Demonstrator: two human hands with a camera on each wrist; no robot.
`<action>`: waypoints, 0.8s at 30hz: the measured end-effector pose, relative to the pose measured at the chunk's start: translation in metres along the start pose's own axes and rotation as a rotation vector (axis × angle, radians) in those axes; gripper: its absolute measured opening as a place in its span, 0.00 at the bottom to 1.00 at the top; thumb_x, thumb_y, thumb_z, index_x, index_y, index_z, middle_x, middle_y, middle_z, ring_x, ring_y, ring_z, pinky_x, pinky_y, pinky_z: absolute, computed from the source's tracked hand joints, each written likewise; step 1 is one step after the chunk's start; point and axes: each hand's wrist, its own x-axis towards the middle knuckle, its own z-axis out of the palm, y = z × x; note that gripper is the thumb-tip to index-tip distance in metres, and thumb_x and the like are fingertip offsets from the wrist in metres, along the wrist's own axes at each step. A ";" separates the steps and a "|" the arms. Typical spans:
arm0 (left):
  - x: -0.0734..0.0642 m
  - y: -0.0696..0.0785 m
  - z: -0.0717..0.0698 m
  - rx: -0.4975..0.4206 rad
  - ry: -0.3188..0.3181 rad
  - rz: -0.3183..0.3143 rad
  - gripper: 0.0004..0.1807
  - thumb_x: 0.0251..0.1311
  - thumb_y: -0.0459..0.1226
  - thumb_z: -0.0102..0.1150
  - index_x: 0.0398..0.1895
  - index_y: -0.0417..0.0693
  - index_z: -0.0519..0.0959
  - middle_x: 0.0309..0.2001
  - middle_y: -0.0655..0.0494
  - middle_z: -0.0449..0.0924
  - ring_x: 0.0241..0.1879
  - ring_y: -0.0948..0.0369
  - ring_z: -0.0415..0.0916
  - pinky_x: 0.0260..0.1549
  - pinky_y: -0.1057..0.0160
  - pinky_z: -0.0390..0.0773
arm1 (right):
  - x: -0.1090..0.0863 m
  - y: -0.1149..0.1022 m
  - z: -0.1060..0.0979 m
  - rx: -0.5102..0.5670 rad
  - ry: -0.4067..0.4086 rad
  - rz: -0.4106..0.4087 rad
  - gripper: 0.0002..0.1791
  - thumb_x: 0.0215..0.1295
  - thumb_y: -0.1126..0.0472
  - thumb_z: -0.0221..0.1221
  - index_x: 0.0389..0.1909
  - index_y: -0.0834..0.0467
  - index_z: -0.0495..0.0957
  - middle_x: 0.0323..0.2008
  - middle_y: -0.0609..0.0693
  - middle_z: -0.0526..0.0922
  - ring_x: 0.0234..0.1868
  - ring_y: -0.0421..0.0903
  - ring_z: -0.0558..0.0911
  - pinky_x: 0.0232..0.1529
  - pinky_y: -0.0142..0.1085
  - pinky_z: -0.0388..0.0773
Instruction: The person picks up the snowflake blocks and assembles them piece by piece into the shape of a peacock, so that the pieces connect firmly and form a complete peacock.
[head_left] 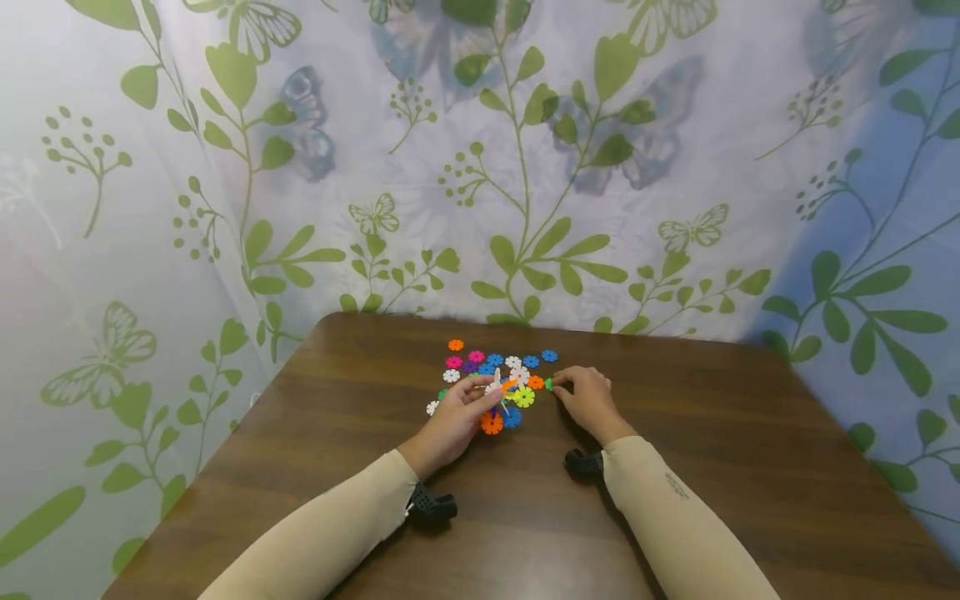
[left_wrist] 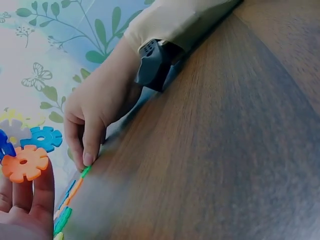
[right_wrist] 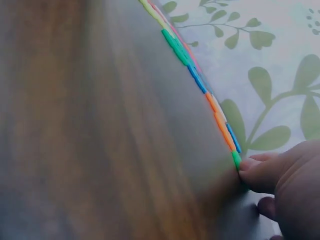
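Note:
My left hand [head_left: 453, 417] holds up a cluster of interlocking notched plastic discs, joined edge to edge. The cluster includes an orange disc [left_wrist: 26, 162], a blue disc [left_wrist: 44, 138], a yellow-green disc [head_left: 524, 397] and white ones. To the right, my right hand [head_left: 588, 402] reaches down to the tabletop. Its thumb and fingertips pinch a green disc [right_wrist: 236, 159] at the right end of the loose discs. An orange disc [head_left: 536, 382] lies just left of that green one. The left palm hides part of the loose discs.
Loose flat discs in several colours spread over the brown wooden table [head_left: 712, 467], beyond and around the left hand. Among them are a pink disc [head_left: 477, 357] and a blue disc [head_left: 550, 355]. A patterned curtain [head_left: 480, 167] hangs along the table's back edge.

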 end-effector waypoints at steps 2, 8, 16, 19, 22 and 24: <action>-0.001 -0.001 -0.001 -0.009 -0.009 -0.007 0.25 0.76 0.33 0.61 0.70 0.31 0.69 0.46 0.50 0.78 0.46 0.57 0.77 0.49 0.63 0.78 | -0.003 0.000 -0.001 0.045 -0.013 0.001 0.08 0.68 0.66 0.71 0.46 0.60 0.89 0.49 0.55 0.87 0.54 0.61 0.81 0.61 0.64 0.66; 0.000 -0.002 0.001 -0.033 -0.039 -0.017 0.28 0.77 0.34 0.60 0.74 0.32 0.67 0.54 0.45 0.75 0.51 0.56 0.76 0.55 0.61 0.78 | -0.006 -0.004 -0.009 0.200 -0.033 0.073 0.10 0.67 0.69 0.71 0.47 0.61 0.87 0.46 0.57 0.82 0.46 0.56 0.82 0.49 0.53 0.80; 0.002 0.001 0.003 -0.006 -0.037 -0.016 0.25 0.79 0.35 0.57 0.72 0.30 0.69 0.54 0.48 0.77 0.49 0.59 0.77 0.52 0.64 0.79 | 0.000 -0.011 -0.016 0.479 0.010 0.109 0.18 0.72 0.67 0.68 0.60 0.66 0.82 0.52 0.59 0.85 0.49 0.56 0.84 0.44 0.36 0.82; 0.003 0.001 0.001 0.018 -0.027 -0.002 0.23 0.79 0.35 0.58 0.69 0.30 0.73 0.50 0.48 0.79 0.48 0.58 0.77 0.50 0.64 0.80 | 0.002 -0.022 -0.019 0.609 0.021 0.106 0.17 0.72 0.65 0.68 0.58 0.66 0.83 0.53 0.59 0.85 0.51 0.57 0.84 0.47 0.34 0.82; 0.002 -0.001 -0.002 0.062 -0.028 0.014 0.22 0.77 0.36 0.61 0.67 0.31 0.76 0.50 0.48 0.82 0.48 0.57 0.79 0.51 0.63 0.80 | 0.003 -0.033 -0.023 0.742 0.038 0.104 0.16 0.71 0.65 0.69 0.56 0.66 0.84 0.51 0.60 0.86 0.51 0.58 0.83 0.50 0.37 0.82; 0.002 -0.002 -0.004 0.114 -0.030 0.024 0.22 0.76 0.37 0.63 0.66 0.32 0.78 0.51 0.47 0.84 0.49 0.57 0.80 0.52 0.62 0.80 | 0.003 -0.039 -0.025 0.791 0.041 0.099 0.16 0.70 0.65 0.70 0.55 0.66 0.85 0.50 0.59 0.86 0.50 0.57 0.83 0.51 0.38 0.82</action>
